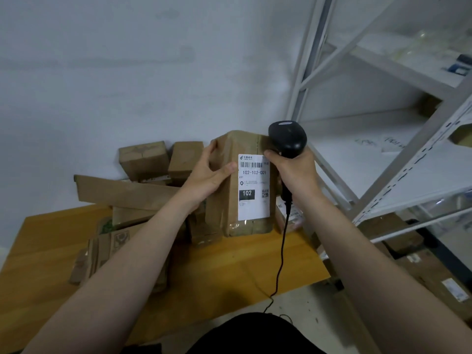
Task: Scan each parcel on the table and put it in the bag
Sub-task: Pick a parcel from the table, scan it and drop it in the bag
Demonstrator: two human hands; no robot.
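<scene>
The pale wall [127, 72] takes up everything beyond my hands, and white metal shelving [357, 159] rises to the right of my right hand, with more cartons [421, 272] on the floor beneath it. Below my forearms runs the wooden worktop [229, 264], its far end against the wall. The pile of brown parcels [143, 159] waiting their turn lies heaped beyond and under my left forearm. Between my hands is the parcel [224, 205] I am working on, turned upright so its white label [254, 187] faces me. Its lower end looks to be down at the worktop, but I cannot tell whether it rests there. My left hand [207, 172] grips its left edge, fingers round the back and thumb pressed on the front beside the label; I judge that keeps the face steady and uncovered. My right hand [296, 172] is wrapped round the handle of the black scanner [287, 137], just right of the label, and its cable [282, 251] hangs down past the worktop's edge. The scanner's head sits close to the parcel's top right corner, near the barcode [251, 165] at the label's top, so I reckon this is the scanning step. I cannot see the bag anywhere.
</scene>
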